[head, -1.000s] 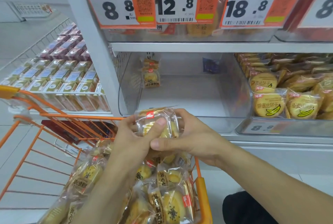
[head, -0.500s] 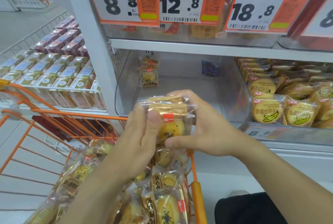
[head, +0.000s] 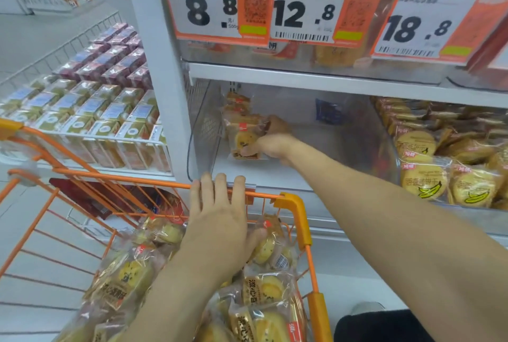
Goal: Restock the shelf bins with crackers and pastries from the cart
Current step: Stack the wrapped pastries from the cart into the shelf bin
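Right hand is pinching a pastry pack against the bin's nine o'clock wall; left hand, fingers spread, is resting on the cart rim.

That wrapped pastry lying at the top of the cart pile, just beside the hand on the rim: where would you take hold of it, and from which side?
Probably from above. The wrapped pastry lies flat on the heap in the orange cart, its face up. Pinch across its two long edges, or the crimped wrapper end, since the neighbouring packets crowd its sides. The left hand rests right beside it.
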